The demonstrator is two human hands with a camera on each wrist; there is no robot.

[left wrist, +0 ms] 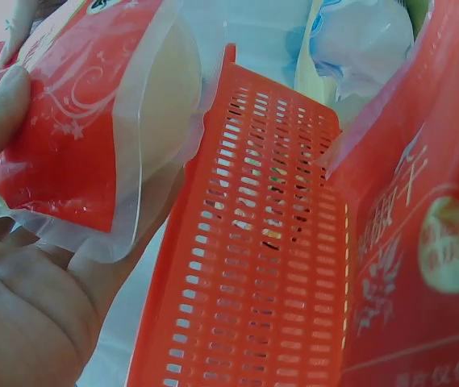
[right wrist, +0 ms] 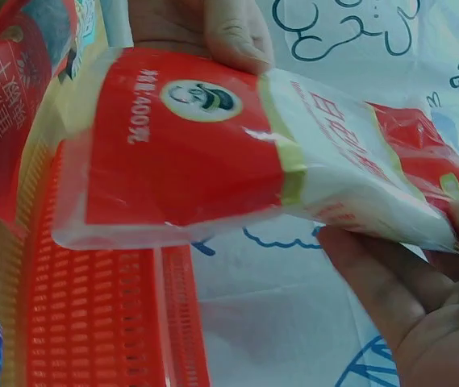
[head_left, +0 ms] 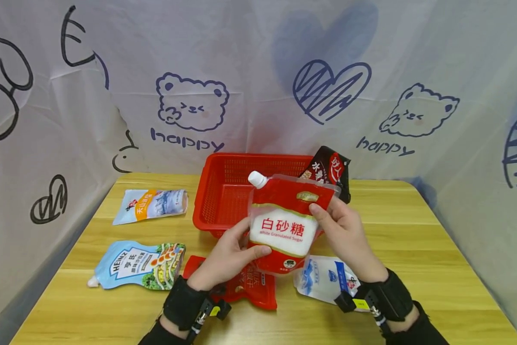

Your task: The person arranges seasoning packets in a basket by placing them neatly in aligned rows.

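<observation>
Both hands hold up a red and white pouch of white granulated sugar (head_left: 282, 230) with a white screw cap at its upper left corner. The left hand (head_left: 232, 254) grips its lower left side, thumb across the front and fingers behind. At the upper right edge the right hand (head_left: 345, 230) pinches it, thumb on the printed face. In the left wrist view the sugar pouch (left wrist: 76, 137) lies between thumb and fingers. The right wrist view shows the pouch's lower red end (right wrist: 189, 161) and its clear sealed edge. Behind it stands a red plastic basket (head_left: 217, 191), partly hidden.
A black packet (head_left: 327, 170) leans at the basket's right rear. On the wooden table (head_left: 414, 239) lie a blue Heinz pouch (head_left: 139, 266), a blue and orange packet (head_left: 152, 205), a red packet (head_left: 254, 287) under the left wrist, and a white and blue pouch (head_left: 325, 278) beside the right wrist.
</observation>
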